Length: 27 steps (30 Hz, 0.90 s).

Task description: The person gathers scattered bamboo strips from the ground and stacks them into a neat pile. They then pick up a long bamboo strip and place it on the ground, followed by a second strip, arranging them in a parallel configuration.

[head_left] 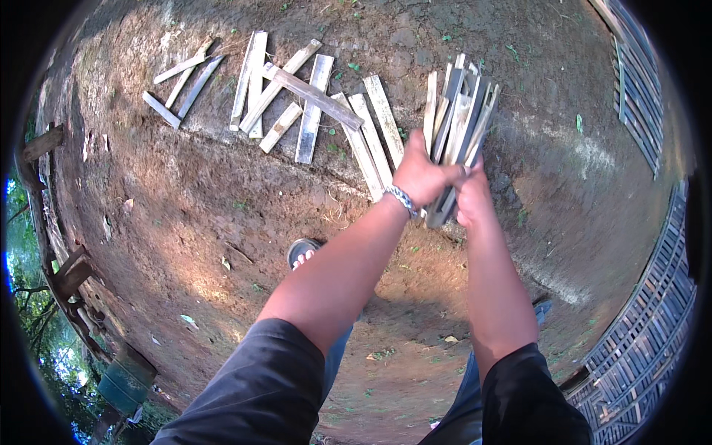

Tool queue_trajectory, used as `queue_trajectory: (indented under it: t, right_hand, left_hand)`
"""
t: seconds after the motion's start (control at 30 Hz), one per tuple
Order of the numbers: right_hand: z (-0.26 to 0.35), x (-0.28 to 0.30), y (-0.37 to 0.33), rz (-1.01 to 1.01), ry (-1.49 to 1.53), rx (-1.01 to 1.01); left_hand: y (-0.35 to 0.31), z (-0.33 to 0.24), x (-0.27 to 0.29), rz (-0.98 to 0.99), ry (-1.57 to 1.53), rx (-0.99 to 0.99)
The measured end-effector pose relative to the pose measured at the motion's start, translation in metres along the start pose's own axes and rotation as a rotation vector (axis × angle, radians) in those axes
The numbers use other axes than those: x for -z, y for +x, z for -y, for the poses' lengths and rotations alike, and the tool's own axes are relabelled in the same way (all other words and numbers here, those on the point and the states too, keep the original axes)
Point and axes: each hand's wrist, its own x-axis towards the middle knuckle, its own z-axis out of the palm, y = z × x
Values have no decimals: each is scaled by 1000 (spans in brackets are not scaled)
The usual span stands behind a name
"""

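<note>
Both my hands are wrapped round a bundle of narrow wooden slats (pixel 461 111), held upright-ish over the bare ground with the loose ends fanning away from me. My left hand (pixel 426 176), with a braided bracelet at the wrist, grips the bundle's left side. On its right side my right hand (pixel 473 194) closes round the lower part. Beside my left hand, several pale flat slats (pixel 371 137) lie on the ground. Further left rest more boards, among them a darker brown slat (pixel 315 96) lying across others.
Thin wood pieces (pixel 185 81) lie at the far left. A woven bamboo panel (pixel 638 326) curves along the right, with a slatted one (pixel 639 96) behind it. A green container (pixel 124 384) and rough timber (pixel 70 274) stand at the left edge. My sandalled foot (pixel 302 252) is on the soil.
</note>
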Motion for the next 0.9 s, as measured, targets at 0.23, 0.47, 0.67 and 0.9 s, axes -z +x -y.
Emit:
queue_trajectory:
  t: [0.23, 0.47, 0.67, 0.9]
  right_hand:
    - [-26, 48, -8, 54, -179, -20]
    - [-35, 59, -1, 176, -20, -141]
    - [-48, 56, 0, 174, -93, -101]
    - [-37, 31, -3, 261, -166, -49]
  left_hand:
    - [-36, 40, -42, -124, -304, 23]
    - [-22, 63, -36, -171, -123, -9]
    - [-29, 62, -27, -231, 76, 61]
    - [-32, 69, -13, -232, -112, 40]
